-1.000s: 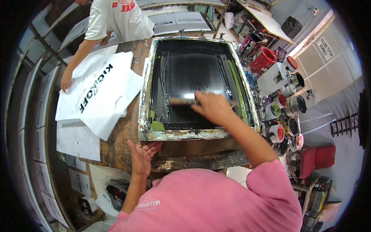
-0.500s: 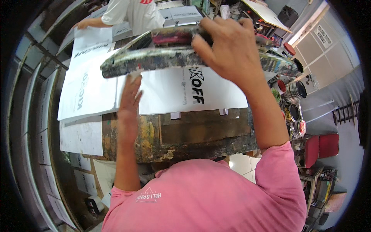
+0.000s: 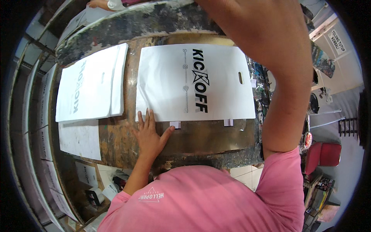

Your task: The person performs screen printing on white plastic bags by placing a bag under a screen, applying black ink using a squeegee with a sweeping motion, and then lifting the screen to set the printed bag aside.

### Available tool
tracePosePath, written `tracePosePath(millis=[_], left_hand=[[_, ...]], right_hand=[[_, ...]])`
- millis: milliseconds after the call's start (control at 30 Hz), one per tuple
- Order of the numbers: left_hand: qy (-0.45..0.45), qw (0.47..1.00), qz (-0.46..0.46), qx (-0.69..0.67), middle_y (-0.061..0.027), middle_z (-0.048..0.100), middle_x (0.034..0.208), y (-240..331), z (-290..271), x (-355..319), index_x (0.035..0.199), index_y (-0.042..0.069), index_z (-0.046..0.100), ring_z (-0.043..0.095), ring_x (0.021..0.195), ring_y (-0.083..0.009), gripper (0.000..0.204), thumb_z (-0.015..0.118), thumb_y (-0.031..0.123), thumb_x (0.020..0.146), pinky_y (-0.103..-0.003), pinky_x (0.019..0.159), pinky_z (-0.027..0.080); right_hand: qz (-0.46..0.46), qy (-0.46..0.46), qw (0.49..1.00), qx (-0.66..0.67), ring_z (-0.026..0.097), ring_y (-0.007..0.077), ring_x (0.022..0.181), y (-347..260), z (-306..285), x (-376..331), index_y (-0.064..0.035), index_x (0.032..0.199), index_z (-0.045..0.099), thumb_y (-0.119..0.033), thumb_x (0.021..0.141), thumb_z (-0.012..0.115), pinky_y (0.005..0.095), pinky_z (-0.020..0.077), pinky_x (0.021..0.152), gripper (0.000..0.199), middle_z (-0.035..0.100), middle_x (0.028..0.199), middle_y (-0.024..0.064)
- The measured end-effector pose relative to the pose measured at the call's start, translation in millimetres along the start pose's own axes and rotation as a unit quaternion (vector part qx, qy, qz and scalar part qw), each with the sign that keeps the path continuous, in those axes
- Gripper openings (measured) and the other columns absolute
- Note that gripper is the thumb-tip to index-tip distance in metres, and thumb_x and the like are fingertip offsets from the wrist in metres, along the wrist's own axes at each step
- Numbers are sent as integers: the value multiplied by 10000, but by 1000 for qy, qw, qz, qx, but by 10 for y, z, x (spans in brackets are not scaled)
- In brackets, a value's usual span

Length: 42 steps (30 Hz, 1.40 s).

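Observation:
A flat white carrier bag (image 3: 166,85) with a cut-out handle slot and bold black lettering lies on the paint-stained work table (image 3: 127,143). My left hand (image 3: 148,135) is open at the bag's near left corner, its fingers spread and their tips on the edge. Above the table's far side stands a raised, paint-crusted printing frame (image 3: 154,21). My right hand (image 3: 232,15) reaches up to the top edge of the view beside this frame. The fingers of that hand are out of sight, so its grip cannot be seen.
A stack of similar white bags (image 3: 92,85) lies to the left, over a stained white sheet (image 3: 81,139). Small white tabs (image 3: 175,125) sit along the bag's near edge. Shelving (image 3: 38,116) runs at far left; a red chair (image 3: 322,156) stands at right.
The printing frame has risen toward the top of the view, uncovering the whole bag. My right arm has gone up with it. My left hand has come down from the frame onto the bag's corner.

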<state>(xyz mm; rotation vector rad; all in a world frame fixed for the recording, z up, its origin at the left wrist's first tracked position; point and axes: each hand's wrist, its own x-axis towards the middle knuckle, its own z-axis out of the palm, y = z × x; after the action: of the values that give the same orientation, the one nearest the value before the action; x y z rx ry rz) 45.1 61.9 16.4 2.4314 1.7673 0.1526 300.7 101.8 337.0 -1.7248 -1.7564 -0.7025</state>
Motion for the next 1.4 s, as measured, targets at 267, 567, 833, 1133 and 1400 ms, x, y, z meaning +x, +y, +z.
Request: tracePosePath(millis=[267, 567, 833, 1133, 1400], left_hand=[[243, 876, -33, -415, -174, 756, 1085, 330, -667, 630, 1354, -36, 672, 688, 887, -170, 425, 757, 126, 970, -312, 806, 558], [263, 800, -144, -519, 38, 614, 785, -880, -787, 436, 1461, -20, 585, 484, 659, -5, 515, 666, -26, 953, -186, 602, 391], [219, 861, -176, -424, -68, 682, 976, -3084, -915, 498, 1511, -22, 512, 517, 653, -73, 666, 620, -7, 853, -247, 595, 471], [288, 924, -81, -239, -208, 584, 1494, -2315, -1378, 787, 1533, -20, 487, 609, 1314, -298, 741, 772, 365, 967, -426, 1188, 386], [-10, 410, 48, -911, -324, 474, 1503, -150, -1211, -475, 1567, -101, 260, 482, 1417, -444, 1163, 555, 811, 908, -560, 1232, 351]], right_hand=[[16, -19, 999, 36, 572, 289, 579, 63, -22, 106, -9, 633, 603, -390, 919, 517, 437, 495, 709, 485, 572, 573, 149], [48, -40, 997, 37, 572, 271, 576, 1, -64, 103, -13, 623, 600, -377, 917, 509, 428, 506, 683, 477, 555, 552, 138], [-68, -28, 996, 56, 511, 225, 558, 128, 24, 197, -39, 659, 588, -379, 932, 487, 418, 499, 623, 448, 545, 557, 85], [20, -54, 998, 38, 518, 198, 576, 21, -57, -43, -48, 814, 623, -420, 964, 485, 343, 474, 589, 425, 598, 636, 44], [-79, -212, 974, 13, 589, 314, 964, -43, 229, -1453, -18, 1287, 623, -447, 920, 693, 481, 425, 881, 569, 621, 992, 134]])
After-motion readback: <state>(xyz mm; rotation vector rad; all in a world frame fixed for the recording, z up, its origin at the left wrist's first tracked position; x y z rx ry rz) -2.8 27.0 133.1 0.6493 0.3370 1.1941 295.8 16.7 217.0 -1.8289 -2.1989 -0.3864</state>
